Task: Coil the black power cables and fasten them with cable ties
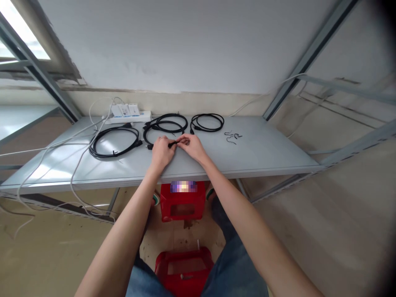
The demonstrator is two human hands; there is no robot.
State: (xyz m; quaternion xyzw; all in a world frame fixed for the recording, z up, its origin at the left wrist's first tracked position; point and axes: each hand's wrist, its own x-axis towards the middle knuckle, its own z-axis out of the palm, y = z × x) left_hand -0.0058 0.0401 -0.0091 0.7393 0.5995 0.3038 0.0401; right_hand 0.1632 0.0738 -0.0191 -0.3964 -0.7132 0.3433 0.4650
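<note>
My left hand (163, 152) is closed around part of a coiled black cable (185, 119), near the front middle of the shelf. A black plug end sticks out to the left of that hand. Close beside it, my right hand (191, 145) pinches a thin dark piece between thumb and fingers; whether it is the cable or a tie I cannot tell. To the left lies another coiled black cable (102, 155), with a small black tie around it. A third coiled black cable (213, 114) rests behind my right hand. Several short black twist ties (230, 135) lie loose at the right.
A white power strip (130, 117) with white adapters stands at the back left of the grey metal shelf (266, 152). White cords (76, 165) trail over its front left edge. Metal uprights (309, 53) flank it. Below are red plastic stools (182, 208).
</note>
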